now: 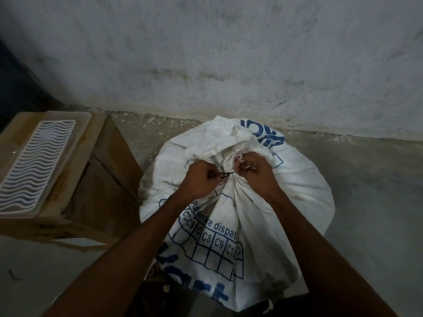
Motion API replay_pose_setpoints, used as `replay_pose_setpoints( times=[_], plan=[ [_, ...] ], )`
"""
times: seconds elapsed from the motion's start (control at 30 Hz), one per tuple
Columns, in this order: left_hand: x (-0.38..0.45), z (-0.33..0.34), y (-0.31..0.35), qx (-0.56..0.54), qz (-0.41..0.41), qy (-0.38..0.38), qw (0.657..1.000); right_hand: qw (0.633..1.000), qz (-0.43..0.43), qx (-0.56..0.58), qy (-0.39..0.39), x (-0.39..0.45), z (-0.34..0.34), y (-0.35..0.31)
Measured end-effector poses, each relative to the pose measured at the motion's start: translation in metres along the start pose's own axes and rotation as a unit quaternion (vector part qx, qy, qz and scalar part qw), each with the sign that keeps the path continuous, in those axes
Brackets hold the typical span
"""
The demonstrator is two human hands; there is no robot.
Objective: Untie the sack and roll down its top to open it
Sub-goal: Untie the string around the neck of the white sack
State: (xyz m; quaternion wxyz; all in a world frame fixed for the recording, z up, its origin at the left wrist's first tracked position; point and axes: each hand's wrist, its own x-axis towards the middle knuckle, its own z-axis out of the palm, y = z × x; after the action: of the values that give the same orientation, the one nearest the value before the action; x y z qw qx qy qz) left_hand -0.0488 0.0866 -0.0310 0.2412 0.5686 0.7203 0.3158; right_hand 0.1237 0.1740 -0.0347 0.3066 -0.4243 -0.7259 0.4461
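A full white woven sack (pixel 240 202) was stood on the floor near the wall, its neck bunched and bound by a thin dark tie (pixel 226 174). The tie end was pinched in the curled fingers of the left hand (pixel 201 179), while the gathered neck was gripped by the right hand (pixel 254 170). The fabric was judged soft, crinkly and a bit slippery, the load heavy, best held at the neck; the knot itself was largely hidden and dim.
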Motion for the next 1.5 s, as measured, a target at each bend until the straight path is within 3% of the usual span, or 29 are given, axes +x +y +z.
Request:
replay_pose_setpoints(
  times=[0.23, 0.5, 0.7, 0.77, 0.87, 1.03, 1.27, 1.5],
  plan=[
    [0.004, 0.002, -0.001, -0.026, -0.005, -0.02, 0.999, 0.968, -0.156, -0.194, -0.019, -0.002, -0.002, 0.01],
    [0.006, -0.007, -0.003, -0.11, -0.069, -0.045, 0.991, 0.941, -0.151, -0.296, -0.061, -0.004, 0.0, 0.005],
    [0.01, -0.002, -0.006, -0.265, -0.099, -0.1, 0.954, 0.949, -0.118, -0.282, -0.075, -0.002, -0.003, 0.007],
    [0.009, 0.004, -0.015, -0.23, -0.05, -0.075, 0.969, 0.956, -0.128, -0.252, -0.075, -0.003, -0.004, 0.004],
    [0.003, 0.017, -0.019, -0.083, 0.063, 0.011, 0.994, 0.968, -0.129, -0.207, -0.062, -0.003, -0.006, -0.001],
    [0.0, 0.023, -0.009, 0.009, 0.111, 0.043, 0.993, 0.975, -0.087, -0.197, -0.062, 0.001, -0.01, 0.006],
    [0.003, 0.028, -0.002, 0.039, 0.166, 0.053, 0.984, 0.994, -0.018, -0.106, -0.028, 0.004, -0.017, 0.017],
    [0.01, 0.029, -0.011, 0.016, 0.197, 0.044, 0.979, 0.991, -0.056, -0.115, -0.034, 0.007, -0.021, 0.021]
  ],
)
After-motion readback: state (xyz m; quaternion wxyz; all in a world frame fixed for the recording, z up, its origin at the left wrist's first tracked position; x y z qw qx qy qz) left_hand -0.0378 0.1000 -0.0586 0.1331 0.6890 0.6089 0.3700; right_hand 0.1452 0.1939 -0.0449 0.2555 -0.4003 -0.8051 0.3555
